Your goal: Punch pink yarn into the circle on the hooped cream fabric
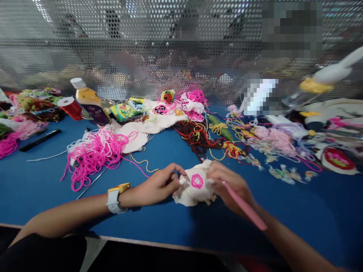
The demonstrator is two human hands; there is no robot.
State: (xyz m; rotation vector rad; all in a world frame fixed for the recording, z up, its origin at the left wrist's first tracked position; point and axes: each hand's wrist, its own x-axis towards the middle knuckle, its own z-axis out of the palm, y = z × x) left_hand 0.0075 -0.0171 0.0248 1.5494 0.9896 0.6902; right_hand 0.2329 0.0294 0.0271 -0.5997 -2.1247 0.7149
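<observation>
Pink yarn forms a small ring on the cream cloth piece (195, 185), which lies low in the middle of the frame, just above the blue table (42, 189). The left hand (159, 185) pinches the left edge of the cloth with thumb and fingers closed narrow on it. The right hand (229, 183) holds the right side of the cloth and also grips a pink tool (245, 207), probably a punch needle or hook, whose handle points toward the lower right. I judge that the stitching of the pink ring is the step in hand, with the outline made and the centre not yet filled; the next move would ask for the cloth to be kept tight and the tool tip placed close beside the last loops. As for containers, a bottle (89, 100) with a white cap stands tilted in the upper left and holds orange liquid; a red roll (70, 107) lies beside it. A green packet (124, 110) rests nearby, and I cannot tell its contents. Loose pink yarn (93, 155) is piled left of centre.
</observation>
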